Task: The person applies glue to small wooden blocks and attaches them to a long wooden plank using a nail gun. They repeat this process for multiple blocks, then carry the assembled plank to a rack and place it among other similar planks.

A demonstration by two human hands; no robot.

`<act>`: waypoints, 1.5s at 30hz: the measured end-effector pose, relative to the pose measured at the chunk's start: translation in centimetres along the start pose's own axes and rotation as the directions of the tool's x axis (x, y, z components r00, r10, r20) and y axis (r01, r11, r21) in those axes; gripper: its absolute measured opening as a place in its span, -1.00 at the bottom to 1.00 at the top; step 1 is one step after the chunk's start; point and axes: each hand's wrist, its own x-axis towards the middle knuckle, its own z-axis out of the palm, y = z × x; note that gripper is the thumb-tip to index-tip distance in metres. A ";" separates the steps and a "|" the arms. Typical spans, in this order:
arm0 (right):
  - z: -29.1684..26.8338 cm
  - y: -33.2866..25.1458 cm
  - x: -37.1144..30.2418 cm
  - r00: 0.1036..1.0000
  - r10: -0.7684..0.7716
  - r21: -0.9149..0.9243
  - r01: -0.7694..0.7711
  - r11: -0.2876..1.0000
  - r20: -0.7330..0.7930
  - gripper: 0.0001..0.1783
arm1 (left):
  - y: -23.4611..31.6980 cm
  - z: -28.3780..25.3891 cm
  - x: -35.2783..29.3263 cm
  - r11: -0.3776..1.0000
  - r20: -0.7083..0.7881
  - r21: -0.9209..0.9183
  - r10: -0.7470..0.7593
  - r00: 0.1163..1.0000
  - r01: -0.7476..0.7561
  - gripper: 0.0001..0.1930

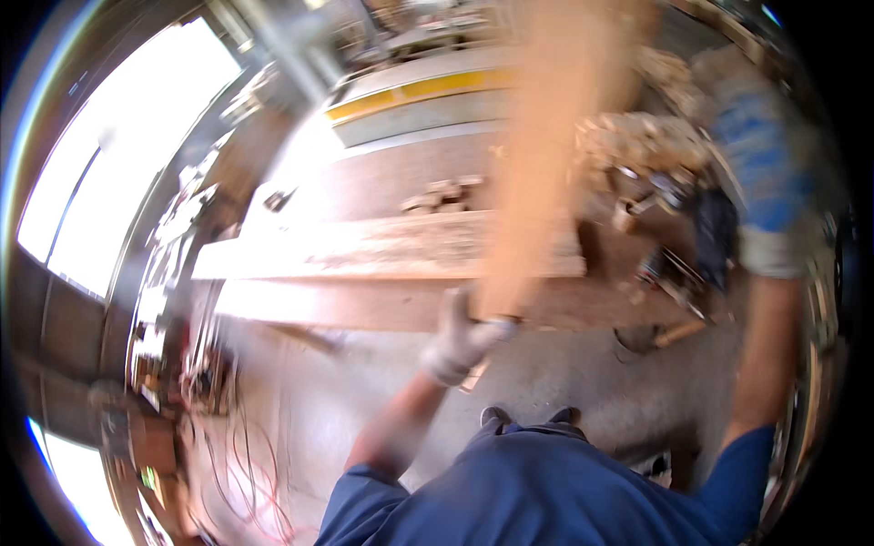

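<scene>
A long, pale wooden board (539, 146) rises away from me, smeared by motion. Its near end is gripped by my left hand (464, 335), in a white work glove, with the thumb along the board's left side. Off to the right and raised, my right hand (754, 150) wears a white and blue glove. Motion blur hides its fingers, so what it holds, if anything, does not show. Beyond my left hand, a wide rough plank (391, 247) lies across the workbench (364, 305).
Small wooden blocks (443, 195) lie behind the plank. A grey ledge with a yellow stripe (423, 89) runs along the back. To the right are a heap of wood pieces (642, 144) and scattered tools (674, 278). Cables (246, 473) trail over the floor at left.
</scene>
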 end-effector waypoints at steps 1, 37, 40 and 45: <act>-2.0 2.0 1.9 0.994 0.098 -0.110 -0.093 0.990 0.042 -0.28 | 1.3 1.4 0.5 0.996 -0.021 0.044 -0.076 0.997 0.077 -0.42; 4.6 16.5 -35.1 0.147 0.933 0.758 -0.630 -0.168 0.328 -0.44 | -22.5 -39.4 7.1 0.089 0.112 0.994 -0.739 0.664 -0.069 -0.88; 6.2 16.0 -39.7 0.544 0.793 0.389 -0.817 0.426 0.273 -0.49 | -26.0 -40.9 4.9 0.263 -0.007 0.944 -0.588 0.809 0.199 -0.67; 22.6 -2.0 -33.1 -0.061 0.765 0.667 -0.449 -0.595 0.641 -0.64 | -20.7 -36.0 9.4 0.156 0.194 0.980 -0.599 0.777 -0.124 -0.40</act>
